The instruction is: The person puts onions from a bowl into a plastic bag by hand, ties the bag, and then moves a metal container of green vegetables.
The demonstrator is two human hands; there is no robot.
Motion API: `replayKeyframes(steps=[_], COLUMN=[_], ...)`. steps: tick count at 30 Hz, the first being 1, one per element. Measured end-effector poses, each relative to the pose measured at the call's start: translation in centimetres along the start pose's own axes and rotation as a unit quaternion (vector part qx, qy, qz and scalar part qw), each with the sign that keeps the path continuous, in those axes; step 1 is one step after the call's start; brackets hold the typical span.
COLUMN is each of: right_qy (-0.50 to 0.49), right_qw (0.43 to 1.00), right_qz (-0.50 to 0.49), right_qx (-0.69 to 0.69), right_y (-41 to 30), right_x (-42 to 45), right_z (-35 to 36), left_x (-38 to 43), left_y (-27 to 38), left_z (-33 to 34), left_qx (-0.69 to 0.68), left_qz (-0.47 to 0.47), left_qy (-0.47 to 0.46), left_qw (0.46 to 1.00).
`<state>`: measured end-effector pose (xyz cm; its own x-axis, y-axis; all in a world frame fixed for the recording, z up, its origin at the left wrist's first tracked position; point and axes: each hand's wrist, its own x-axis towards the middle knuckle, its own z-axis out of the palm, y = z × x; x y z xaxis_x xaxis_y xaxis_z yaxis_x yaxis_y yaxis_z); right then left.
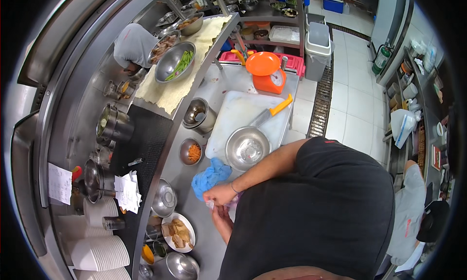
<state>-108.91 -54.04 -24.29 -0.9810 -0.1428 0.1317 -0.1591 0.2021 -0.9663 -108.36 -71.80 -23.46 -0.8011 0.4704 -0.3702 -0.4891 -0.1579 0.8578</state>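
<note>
My right hand [221, 194], with a thin band at the wrist, pinches a bit of clear plastic [210, 204] at its fingertips. My left hand [223, 218] meets it from below, fingers bent at the same plastic. Something pinkish-purple [233, 202] shows beside the hands, mostly hidden by my arm and black shirt. A crumpled blue plastic bag or cloth [211, 177] lies against my right hand. Beyond my right forearm, a steel bowl [248, 147] sits on the edge of a white cutting board [230, 114]. A yellow-handled knife [271, 111] rests on that board.
A small bowl of carrot strips [194, 153], steel containers [200, 115] and a plate of pale cooked food [178, 232] stand on the steel counter. An orange scale [268, 77] is at the far end. A raised shelf [160, 141] runs alongside. Other people [405, 214] are nearby.
</note>
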Motion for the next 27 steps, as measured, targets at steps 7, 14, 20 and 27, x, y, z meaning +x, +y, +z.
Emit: replayKeyframes(steps=[7, 14, 20, 27], right_qy=[0.006, 0.03, -0.003, 0.032], right_qw=[0.998, 0.996, 0.994, 0.996], right_qz=[0.056, 0.059, 0.112, 0.074], right_qx=[-0.009, 0.059, 0.016, -0.025], right_y=[0.6, 2.7, 1.8, 0.2], right_x=[0.5, 1.2, 1.1, 0.0], right_z=[-0.2, -0.7, -1.0, -1.2], left_x=[0.0, 0.1, 0.1, 0.1], left_y=[-0.5, 0.2, 0.1, 0.5], left_z=[0.9, 1.8, 2.0, 1.4], left_qx=[0.273, 0.476, 0.509, 0.575], left_qz=[0.176, 0.322, 0.343, 0.344], left_qy=[0.093, 0.171, 0.184, 0.182], left_qw=[0.941, 0.8, 0.768, 0.72])
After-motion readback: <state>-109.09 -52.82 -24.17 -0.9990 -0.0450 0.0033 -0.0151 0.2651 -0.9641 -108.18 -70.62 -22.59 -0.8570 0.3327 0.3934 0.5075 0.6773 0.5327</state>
